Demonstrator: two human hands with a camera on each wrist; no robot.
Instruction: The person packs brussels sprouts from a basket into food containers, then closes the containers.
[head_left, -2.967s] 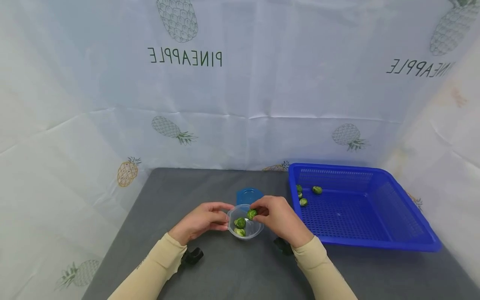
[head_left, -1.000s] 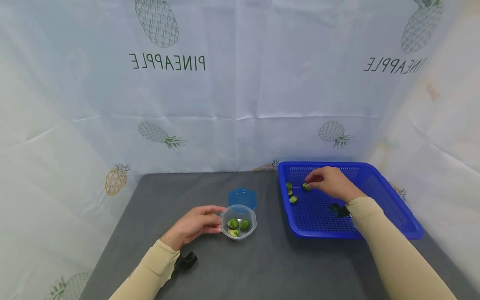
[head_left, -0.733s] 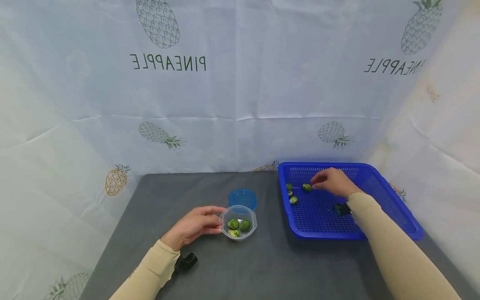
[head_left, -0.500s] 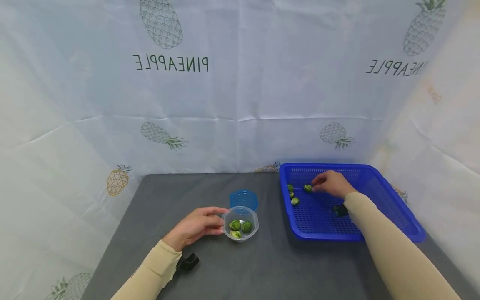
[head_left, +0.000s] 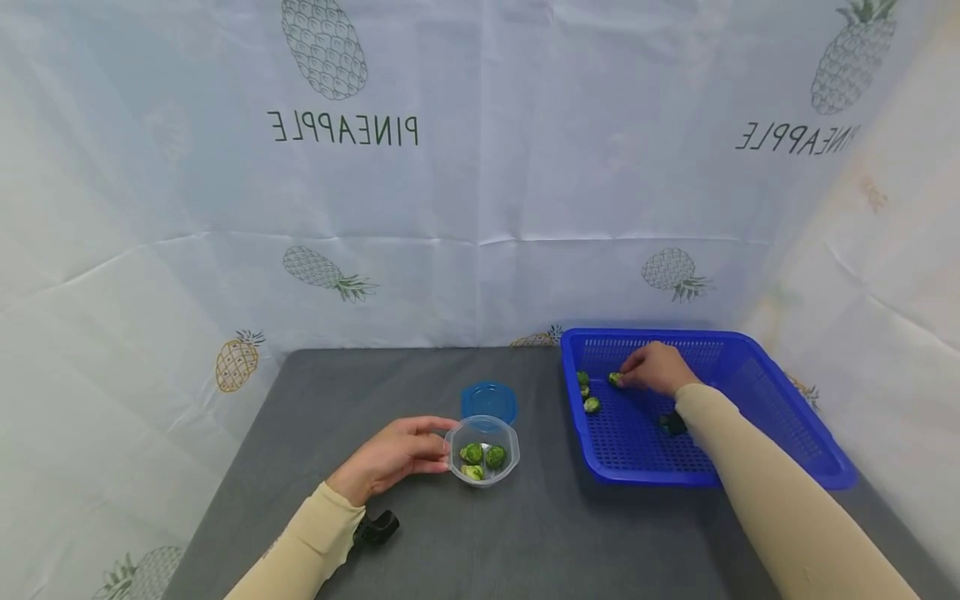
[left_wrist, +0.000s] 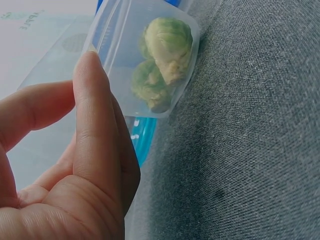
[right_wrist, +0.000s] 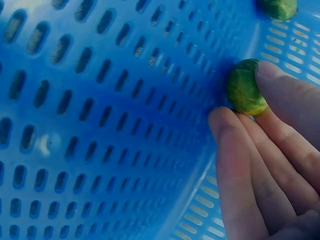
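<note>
In the head view, my right hand point(head_left: 656, 368) reaches into the blue plastic basket point(head_left: 780, 467). Thumb and fingers pinch a Brussels sprout point(right_wrist: 245, 87) low inside it, near the basket's wall in the right wrist view. My left hand point(head_left: 397, 457) holds the left side of a small clear plastic container point(head_left: 513, 454) at its rim. Inside that container lie several Brussels sprouts; one point(head_left: 495, 456) sits at the right, and two show through the wall in the left wrist view. Part of the left fingers is hidden behind the thumb there.
A blue lid point(head_left: 489, 398) lies on the grey table point(head_left: 360, 383) just behind the container. More Brussels sprouts point(head_left: 592, 405) rest along the basket's left wall. A white pineapple-print curtain point(head_left: 480, 183) rises behind the table and on both sides.
Earlier, my right hand set a Brussels sprout into the container, then moved right to the basket. Just now its fingers closed on another sprout. My left hand stays at the container.
</note>
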